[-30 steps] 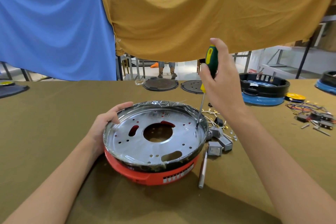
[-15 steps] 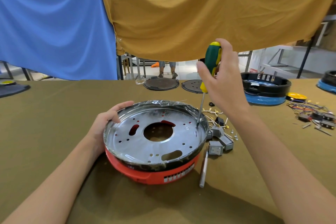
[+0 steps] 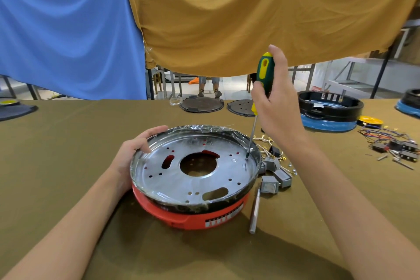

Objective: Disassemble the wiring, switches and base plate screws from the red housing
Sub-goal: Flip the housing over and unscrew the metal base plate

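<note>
Green and yellow plastic formed the handle of the screwdriver [image 3: 264,75], which the right hand [image 3: 276,102] gripped with fingers curled round it. Over the last second the handle had rolled in that grip, its yellow inset turning to face the viewer, while the tip stayed planted at one spot on the right edge of the base plate [image 3: 195,166]. That suggested a screw there was being turned out, so the base plate screws were probably the step in hand.

The thin steel shaft ran down and slightly left from the handle to the plate. The plate was a shiny, shallow metal dish with a large round centre hole, slots and small holes, rimmed with crinkled clear film. It sat in the red housing [image 3: 181,213], a smooth round plastic shell near the middle of the desk [image 3: 56,154]. The left hand [image 3: 134,152] had kept its hold on the far left rim, fingers curled over the edge.

Just right of the housing lay grey boxy switches [image 3: 270,183], loose pale wiring [image 3: 264,143] and a metal rod [image 3: 254,211], seemingly already removed.
</note>
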Demonstrator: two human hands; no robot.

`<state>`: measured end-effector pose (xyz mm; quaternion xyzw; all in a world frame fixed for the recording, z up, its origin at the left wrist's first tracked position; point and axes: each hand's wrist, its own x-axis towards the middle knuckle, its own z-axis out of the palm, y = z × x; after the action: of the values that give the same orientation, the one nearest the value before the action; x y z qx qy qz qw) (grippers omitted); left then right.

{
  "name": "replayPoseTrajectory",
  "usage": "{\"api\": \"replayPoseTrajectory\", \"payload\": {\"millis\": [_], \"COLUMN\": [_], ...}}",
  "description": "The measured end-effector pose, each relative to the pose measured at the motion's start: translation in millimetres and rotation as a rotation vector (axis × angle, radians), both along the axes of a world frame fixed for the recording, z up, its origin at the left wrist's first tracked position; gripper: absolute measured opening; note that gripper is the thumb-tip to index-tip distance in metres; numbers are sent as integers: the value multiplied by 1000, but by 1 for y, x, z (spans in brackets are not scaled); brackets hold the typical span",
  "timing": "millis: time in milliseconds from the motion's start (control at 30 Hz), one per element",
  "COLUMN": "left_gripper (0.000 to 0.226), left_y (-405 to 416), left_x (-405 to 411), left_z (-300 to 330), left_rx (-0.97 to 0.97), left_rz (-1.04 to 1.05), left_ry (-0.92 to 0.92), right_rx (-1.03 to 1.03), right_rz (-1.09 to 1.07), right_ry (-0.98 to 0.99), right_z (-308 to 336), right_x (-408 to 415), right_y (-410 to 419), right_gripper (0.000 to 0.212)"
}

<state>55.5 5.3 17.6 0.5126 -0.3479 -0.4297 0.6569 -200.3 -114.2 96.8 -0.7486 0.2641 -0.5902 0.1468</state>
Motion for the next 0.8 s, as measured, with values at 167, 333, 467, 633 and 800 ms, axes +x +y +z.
{"api": "replayPoseTrajectory", "payload": {"millis": [167,333,467,633,800], "left_gripper": [67,67,66,66,66], "left_y": [0,0,0,-1,-1], "left_x": [0,0,0,1,2], "left_z": [0,1,1,1,0], "left_rx": [-4,-5,-6,-3,-6], "left_rz": [0,5,9,25,27], "left_ry": [-3,-7,-9,-12,-12], "right_rx": [-21,80,109,58,-29], "right_rz": [-85,0,123,63,-105], "right_ry": [-23,-21,-76,-121,-138], "right_z": [-1,0,-2,-4,-3], "right_x": [-3,0,2,-1,-3], "right_y": [-2,-4,2,1,-3], "right_gripper": [73,73,73,57,62]}}
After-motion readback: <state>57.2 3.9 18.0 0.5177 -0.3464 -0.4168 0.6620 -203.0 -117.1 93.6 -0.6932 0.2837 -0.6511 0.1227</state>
